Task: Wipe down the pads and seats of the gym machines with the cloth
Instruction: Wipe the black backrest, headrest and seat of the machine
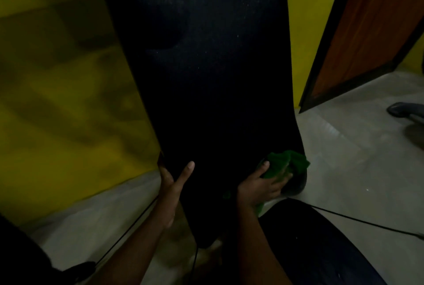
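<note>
- Step in hand, as I judge it: wiping the upright back pad [206, 89], now at its lower right corner. Droplets glint higher up the face.
- The cloth [286, 164], green and bunched, lies against that corner, at the pad's edge.
- Right hand [261, 187]: its grip is closed loosely on the cloth, with thumb and fingers spread over it and pressing it to the pad.
- Left hand [171, 183]: its grip clasps the pad's lower left edge, thumb on the front, fingers hidden behind.
- The next move likely calls for firm strokes across the lower face, then the seat [321, 239] just below.
</note>
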{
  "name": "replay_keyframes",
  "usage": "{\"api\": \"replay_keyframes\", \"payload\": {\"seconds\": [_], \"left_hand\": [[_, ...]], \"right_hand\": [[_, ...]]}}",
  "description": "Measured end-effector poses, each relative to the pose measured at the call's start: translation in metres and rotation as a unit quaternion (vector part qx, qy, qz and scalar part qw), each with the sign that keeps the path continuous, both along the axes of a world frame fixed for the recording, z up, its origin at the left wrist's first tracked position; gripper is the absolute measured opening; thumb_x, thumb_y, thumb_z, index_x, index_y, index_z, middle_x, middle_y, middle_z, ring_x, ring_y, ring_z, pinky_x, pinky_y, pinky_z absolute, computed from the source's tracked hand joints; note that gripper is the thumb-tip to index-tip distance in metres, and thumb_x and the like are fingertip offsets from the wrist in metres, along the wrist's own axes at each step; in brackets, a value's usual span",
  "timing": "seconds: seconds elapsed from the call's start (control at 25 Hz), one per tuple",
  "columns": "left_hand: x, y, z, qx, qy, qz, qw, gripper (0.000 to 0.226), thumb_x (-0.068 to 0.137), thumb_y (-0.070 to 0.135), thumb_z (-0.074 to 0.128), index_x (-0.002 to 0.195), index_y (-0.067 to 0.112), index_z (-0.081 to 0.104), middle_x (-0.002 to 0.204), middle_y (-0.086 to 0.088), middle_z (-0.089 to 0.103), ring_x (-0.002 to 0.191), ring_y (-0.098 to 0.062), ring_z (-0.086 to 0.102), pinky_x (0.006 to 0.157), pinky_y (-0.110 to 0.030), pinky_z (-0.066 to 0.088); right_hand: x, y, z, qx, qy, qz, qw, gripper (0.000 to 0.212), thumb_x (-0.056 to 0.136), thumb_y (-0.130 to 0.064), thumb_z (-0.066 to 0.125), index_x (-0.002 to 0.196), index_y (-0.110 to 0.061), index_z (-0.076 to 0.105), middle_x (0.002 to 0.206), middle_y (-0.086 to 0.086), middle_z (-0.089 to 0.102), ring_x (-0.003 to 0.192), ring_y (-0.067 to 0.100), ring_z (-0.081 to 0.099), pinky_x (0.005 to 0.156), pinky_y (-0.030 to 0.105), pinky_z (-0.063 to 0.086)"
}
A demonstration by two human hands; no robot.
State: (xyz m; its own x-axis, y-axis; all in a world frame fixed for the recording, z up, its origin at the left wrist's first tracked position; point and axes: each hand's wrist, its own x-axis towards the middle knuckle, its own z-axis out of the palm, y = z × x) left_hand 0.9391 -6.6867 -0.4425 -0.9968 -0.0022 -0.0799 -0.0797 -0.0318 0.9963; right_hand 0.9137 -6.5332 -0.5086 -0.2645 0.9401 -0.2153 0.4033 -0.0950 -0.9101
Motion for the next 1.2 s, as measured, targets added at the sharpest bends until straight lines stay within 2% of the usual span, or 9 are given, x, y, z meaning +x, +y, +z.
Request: {"api": "replay_keyframes", "payload": {"seconds": [0.12, 0.24, 0.36, 0.52, 0.68, 0.84, 0.96, 1.08, 1.2], "left_hand": [[0.000, -0.001, 0.005, 0.000, -0.005, -0.009, 1.000, 0.123, 0.045, 0.073, 0.076, 0.147, 0.034, 0.020, 0.148, 0.008, 0.037, 0.134, -0.013, 0.040, 0.107, -0.044, 0.039], [0.002, -0.006, 0.010, 0.022, -0.084, -0.045, 0.995, 0.143, 0.030, 0.080, 0.074, 0.150, 0.028, 0.015, 0.151, 0.004, 0.033, 0.132, -0.014, 0.042, 0.088, -0.026, 0.050], [0.001, -0.008, 0.008, 0.035, -0.067, -0.057, 0.995, 0.140, 0.032, 0.071, 0.081, 0.149, 0.025, 0.019, 0.146, 0.001, 0.040, 0.121, -0.011, 0.052, 0.079, -0.020, 0.054], [0.010, -0.004, -0.009, -0.048, -0.013, -0.035, 0.998, 0.121, 0.054, 0.055, 0.079, 0.149, 0.032, 0.007, 0.151, 0.009, 0.029, 0.135, -0.009, 0.036, 0.106, -0.033, 0.038], [0.030, 0.003, -0.042, -0.091, -0.060, -0.011, 0.994, 0.100, 0.075, 0.016, 0.076, 0.148, 0.024, 0.009, 0.152, 0.001, 0.028, 0.137, -0.018, 0.035, 0.100, -0.028, 0.039], [0.029, 0.010, -0.052, -0.096, -0.061, 0.037, 0.993, 0.100, 0.070, 0.016, 0.077, 0.148, 0.023, 0.014, 0.151, -0.001, 0.030, 0.135, -0.016, 0.036, 0.104, -0.033, 0.039], [0.029, 0.013, -0.054, -0.092, -0.063, 0.060, 0.992, 0.103, 0.065, 0.020, 0.083, 0.146, 0.022, 0.019, 0.150, 0.000, 0.032, 0.135, -0.017, 0.036, 0.105, -0.033, 0.037], [0.031, 0.012, -0.053, -0.073, -0.074, 0.053, 0.993, 0.136, 0.033, 0.057, 0.087, 0.147, 0.026, 0.019, 0.149, 0.003, 0.034, 0.135, -0.016, 0.037, 0.108, -0.041, 0.037], [0.032, 0.011, -0.052, -0.058, -0.074, 0.044, 0.995, 0.137, 0.028, 0.057, 0.084, 0.146, 0.029, 0.020, 0.149, 0.004, 0.036, 0.134, -0.016, 0.039, 0.108, -0.042, 0.038]], "right_hand": [[0.009, -0.044, 0.019, -0.051, 0.003, 0.019, 0.999, 0.079, 0.091, -0.065, 0.021, 0.146, -0.009, 0.025, 0.155, 0.012, 0.021, 0.132, 0.038, 0.029, 0.106, 0.043, 0.026], [0.034, -0.111, 0.051, 0.120, 0.098, 0.144, 0.977, 0.069, 0.090, -0.066, 0.018, 0.145, -0.025, 0.025, 0.153, 0.007, 0.025, 0.130, 0.031, 0.029, 0.104, 0.045, 0.027], [0.063, -0.127, 0.021, 0.258, 0.135, 0.261, 0.921, 0.055, 0.094, -0.058, 0.022, 0.141, -0.030, 0.027, 0.150, 0.003, 0.022, 0.132, 0.025, 0.026, 0.106, 0.035, 0.019], [0.073, -0.108, -0.043, 0.108, 0.112, 0.152, 0.976, 0.067, 0.089, -0.070, 0.021, 0.144, -0.032, 0.026, 0.150, 0.008, 0.031, 0.132, 0.027, 0.031, 0.112, 0.039, 0.026], [0.074, -0.085, -0.060, -0.050, 0.115, 0.089, 0.988, 0.111, 0.068, -0.090, 0.014, 0.146, -0.011, 0.024, 0.152, 0.014, 0.026, 0.135, 0.034, 0.026, 0.110, 0.039, 0.025], [0.061, -0.072, -0.020, 0.098, 0.129, 0.161, 0.974, 0.075, 0.084, -0.074, 0.017, 0.144, -0.029, 0.020, 0.155, 0.005, 0.020, 0.137, 0.025, 0.022, 0.113, 0.036, 0.020], [0.028, -0.023, -0.001, 0.233, 0.145, 0.202, 0.940, 0.066, 0.091, -0.061, 0.020, 0.145, -0.023, 0.025, 0.154, 0.006, 0.016, 0.134, 0.026, 0.023, 0.105, 0.022, 0.012], [0.013, 0.023, -0.020, 0.215, 0.111, 0.145, 0.959, 0.067, 0.090, -0.064, 0.018, 0.145, -0.027, 0.014, 0.156, 0.011, 0.012, 0.135, 0.028, 0.025, 0.107, 0.033, 0.024], [0.020, 0.032, -0.041, 0.145, 0.093, 0.092, 0.981, 0.063, 0.093, -0.047, 0.034, 0.146, -0.020, 0.012, 0.156, 0.015, 0.014, 0.137, 0.029, 0.022, 0.111, 0.034, 0.024]]}}
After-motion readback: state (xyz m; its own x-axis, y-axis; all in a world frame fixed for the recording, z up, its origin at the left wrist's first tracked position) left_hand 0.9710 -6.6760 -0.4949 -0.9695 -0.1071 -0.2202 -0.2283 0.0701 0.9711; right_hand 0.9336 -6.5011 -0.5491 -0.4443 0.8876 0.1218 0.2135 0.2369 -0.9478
